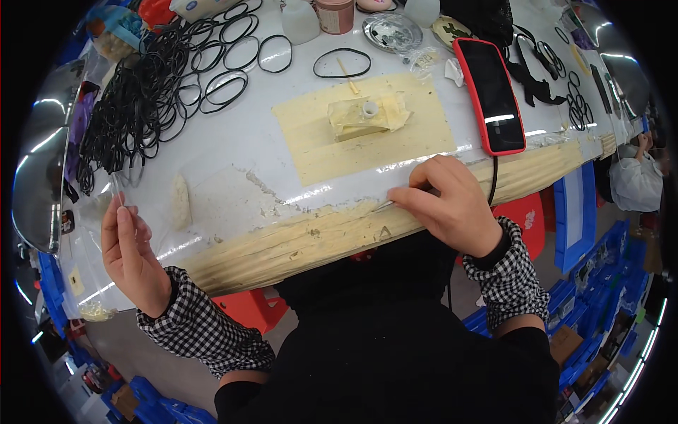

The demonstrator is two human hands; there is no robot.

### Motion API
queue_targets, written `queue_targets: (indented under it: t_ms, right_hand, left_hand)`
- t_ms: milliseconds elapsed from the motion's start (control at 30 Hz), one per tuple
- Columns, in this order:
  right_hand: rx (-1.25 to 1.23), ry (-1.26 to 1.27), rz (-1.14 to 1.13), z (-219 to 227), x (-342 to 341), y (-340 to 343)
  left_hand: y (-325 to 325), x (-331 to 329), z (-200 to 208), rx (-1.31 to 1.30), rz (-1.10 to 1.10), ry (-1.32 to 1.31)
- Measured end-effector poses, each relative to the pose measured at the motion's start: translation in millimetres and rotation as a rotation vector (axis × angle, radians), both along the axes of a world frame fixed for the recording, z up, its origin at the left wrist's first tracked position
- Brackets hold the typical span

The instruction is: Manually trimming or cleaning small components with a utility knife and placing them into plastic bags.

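My left hand (134,251) is raised over the left end of the table, below a big heap of black rubber rings (138,95). Its thumb and forefinger are pinched around something thin and pale, too faint to name. At the table's front edge, my right hand (452,205) is closed with thumb and forefinger together. A small light tip shows at those fingers, but its kind cannot be made out. Between the hands and farther back, a block wrapped in yellow tape (360,116) bears a short white tube (370,109). It rests on a yellow taped patch (304,152).
A red-cased phone (491,95) leans beyond my right hand, its black cable hanging over the edge. Yellow tape (304,247) covers the front edge. Farther back are a single black ring (342,63), a foil dish (392,32), a pink tub (335,15) and a white bottle (300,22).
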State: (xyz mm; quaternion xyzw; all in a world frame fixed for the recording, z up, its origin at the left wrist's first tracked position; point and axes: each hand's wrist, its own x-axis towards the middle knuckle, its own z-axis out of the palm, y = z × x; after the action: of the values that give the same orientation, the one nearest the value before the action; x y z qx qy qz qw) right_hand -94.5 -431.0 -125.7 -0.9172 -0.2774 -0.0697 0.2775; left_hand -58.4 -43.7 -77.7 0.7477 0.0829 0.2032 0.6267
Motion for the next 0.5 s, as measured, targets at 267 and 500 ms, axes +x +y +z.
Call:
queue_targets:
  t_ms: [267,500]
  right_hand:
    - [0.299,0.027,-0.055,28,15,33]
    - [0.495,0.531,0.277,48,64,119]
  left_hand:
    - [-55,-18,-3,-0.043,-0.107,0.105]
    - [-103,-34,-25,0.167,-0.170,-0.062]
